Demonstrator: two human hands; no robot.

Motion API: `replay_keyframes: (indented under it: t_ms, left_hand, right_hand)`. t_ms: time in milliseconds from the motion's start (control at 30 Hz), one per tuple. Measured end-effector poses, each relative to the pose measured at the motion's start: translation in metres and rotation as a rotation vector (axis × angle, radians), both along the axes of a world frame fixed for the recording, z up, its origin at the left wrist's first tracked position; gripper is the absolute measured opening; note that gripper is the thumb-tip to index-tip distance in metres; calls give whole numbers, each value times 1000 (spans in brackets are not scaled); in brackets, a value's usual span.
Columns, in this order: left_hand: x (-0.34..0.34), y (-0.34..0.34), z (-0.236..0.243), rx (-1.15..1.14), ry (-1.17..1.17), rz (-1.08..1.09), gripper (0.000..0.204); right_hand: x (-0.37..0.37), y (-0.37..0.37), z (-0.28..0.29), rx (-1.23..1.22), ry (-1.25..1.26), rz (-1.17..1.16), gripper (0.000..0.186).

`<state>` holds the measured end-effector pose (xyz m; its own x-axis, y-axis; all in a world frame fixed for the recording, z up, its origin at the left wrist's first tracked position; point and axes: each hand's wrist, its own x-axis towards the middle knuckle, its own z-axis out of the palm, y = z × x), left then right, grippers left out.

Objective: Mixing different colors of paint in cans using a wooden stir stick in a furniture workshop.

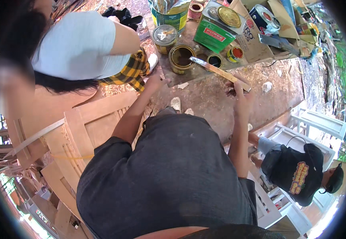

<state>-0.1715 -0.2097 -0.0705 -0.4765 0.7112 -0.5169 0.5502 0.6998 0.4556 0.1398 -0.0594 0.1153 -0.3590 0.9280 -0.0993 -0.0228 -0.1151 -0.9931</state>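
Near the centre right of the frame, the right hand [241,91] has its grip closed around one end of a flat wooden stick [216,71]. The stick slants up and left to a whitish, coated tip, which lies over the right side of an open can [181,59] of dark brown liquid; whether the tip touches the rim, I cannot tell. This can stands near the front corner of the bench [200,73], at upper centre.

Left of centre, the left hand [156,83] reaches to the bench's corner, just below the open can. Its fingers are partly hidden, so I cannot tell whether its grip is released or clenched.

Behind the open can is a can with a grey lid [164,36], and beyond it a large green and yellow bucket [169,20]. To the right stand a green rectangular tin [213,36] with a round yellowish lid [229,16] on top, a small can of dark liquid [215,61] and a small yellow can [235,54] with orange inside. A cardboard box [254,44] fills the upper right. A person in a white shirt [77,46] bends at upper left; another in a black shirt [294,171] is at lower right.
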Motion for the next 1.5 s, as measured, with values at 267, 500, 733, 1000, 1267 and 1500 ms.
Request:
replay_keyframes:
  t_ms: [267, 500, 733, 1000, 1267, 1500]
  left_hand:
    - [52, -11, 3, 53, 172, -98, 57]
    - [124, 6, 69, 130, -16, -272, 51]
    - [77, -10, 45, 230, 39, -188, 45]
    - [-37, 23, 65, -3, 32, -380, 49]
    - [-80, 65, 133, -103, 123, -1003, 48]
    - [-78, 137, 238, -33, 62, -1183, 29]
  right_hand:
    - [-7, -25, 13, 472, -182, 207, 22]
    - [-4, -18, -1, 594, -117, 231, 18]
    - [19, -17, 3, 4, 4, 70, 23]
    - [-15, -34, -5, -69, 2, -63, 22]
    - [-35, -77, 18, -123, 8, -423, 23]
    - [-70, -111, -12, -254, 20, -601, 26]
